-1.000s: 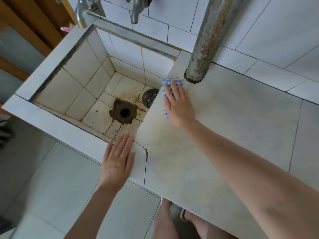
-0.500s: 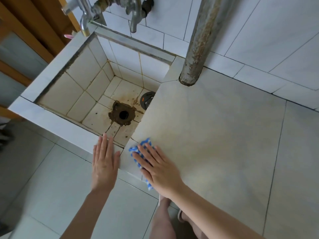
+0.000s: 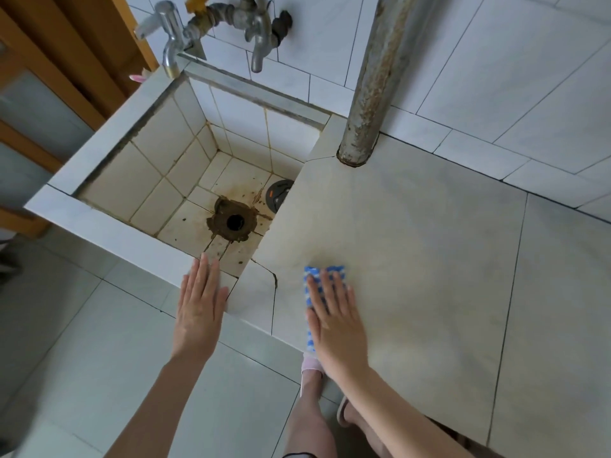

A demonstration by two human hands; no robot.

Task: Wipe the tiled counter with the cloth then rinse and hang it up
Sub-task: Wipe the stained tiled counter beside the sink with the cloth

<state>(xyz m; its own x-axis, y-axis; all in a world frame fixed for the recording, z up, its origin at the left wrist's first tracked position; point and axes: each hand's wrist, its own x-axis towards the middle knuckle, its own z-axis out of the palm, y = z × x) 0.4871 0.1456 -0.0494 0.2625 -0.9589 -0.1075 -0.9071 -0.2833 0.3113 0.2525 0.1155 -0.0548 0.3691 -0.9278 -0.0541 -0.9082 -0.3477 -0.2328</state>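
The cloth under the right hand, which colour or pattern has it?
Blue and white checks, seen in the head view: cloth.

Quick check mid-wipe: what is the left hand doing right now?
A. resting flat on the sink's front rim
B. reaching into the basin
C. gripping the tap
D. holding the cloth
A: the left hand lies flat, fingers straight, on the sink rim, while the right hand presses the cloth on the counter.

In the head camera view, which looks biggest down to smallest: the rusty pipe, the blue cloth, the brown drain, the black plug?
1. rusty pipe
2. brown drain and blue cloth: unsure, since the right hand covers most of the cloth
3. black plug, partly hidden behind the counter
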